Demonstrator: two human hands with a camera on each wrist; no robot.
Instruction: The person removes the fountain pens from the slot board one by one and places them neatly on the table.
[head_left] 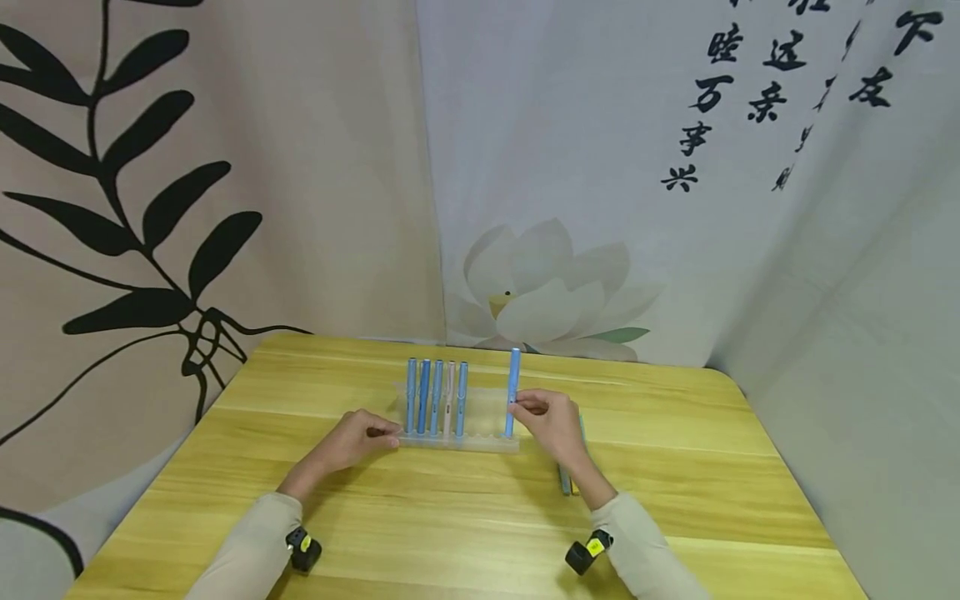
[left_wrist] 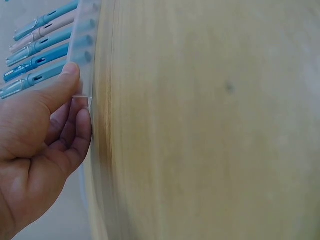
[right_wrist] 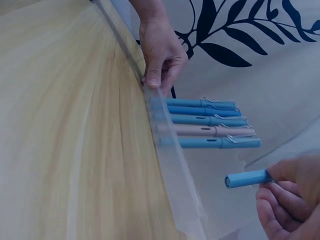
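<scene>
A clear plastic pen rack stands on the table with several upright pens in its left part. Most of these are blue, and one is a pale pink pen. My left hand pinches the rack's left end, with the thumb on top of its base strip. At the opposite end, my right hand pinches a light blue pen between thumb and fingers, holding it nearly upright. In the right wrist view, the lower end of this held pen shows apart from the rack's base strip.
Beside the rack, partly hidden under my right forearm, a few more pens lie on the wooden table. A printed cloth backdrop hangs along the table's back edge, and another cloth hangs at the right.
</scene>
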